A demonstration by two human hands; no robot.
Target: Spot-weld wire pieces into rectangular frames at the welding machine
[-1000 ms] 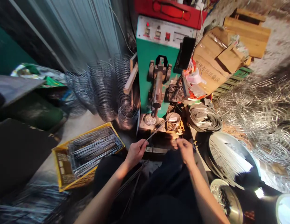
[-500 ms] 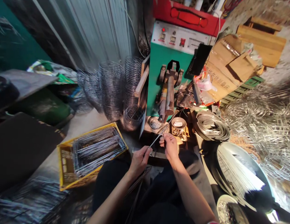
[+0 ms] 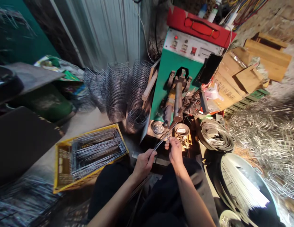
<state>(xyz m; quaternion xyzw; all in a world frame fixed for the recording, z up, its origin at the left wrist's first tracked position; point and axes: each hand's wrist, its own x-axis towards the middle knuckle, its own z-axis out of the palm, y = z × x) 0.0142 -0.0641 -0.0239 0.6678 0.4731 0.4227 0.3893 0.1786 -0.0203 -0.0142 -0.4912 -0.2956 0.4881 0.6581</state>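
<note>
My left hand (image 3: 144,163) is closed around the near end of thin metal wire rods (image 3: 158,144), which slant up and away from it. My right hand (image 3: 175,150) is pinched beside their far end; a small piece at its fingertips is too fine to make out. Just beyond the fingers, the rods' far end lies under the two thick metal arms (image 3: 178,102) of a green machine (image 3: 158,94) with a red top. Close to the right hand are a round dish with a white block (image 3: 181,130) and a dish of small metal bits (image 3: 158,127).
A yellow crate (image 3: 55,170) of wire frames stands at left, with wire mesh cylinders (image 3: 117,91) behind it. To the right are a wire coil (image 3: 215,135), a basin of thin rods (image 3: 267,179), piled wire (image 3: 262,123) and a cardboard box (image 3: 227,78).
The view has shifted, so the machine appears farther right and lower. Both hands, still on the rods, sit slightly nearer the machine's metal arms.
</note>
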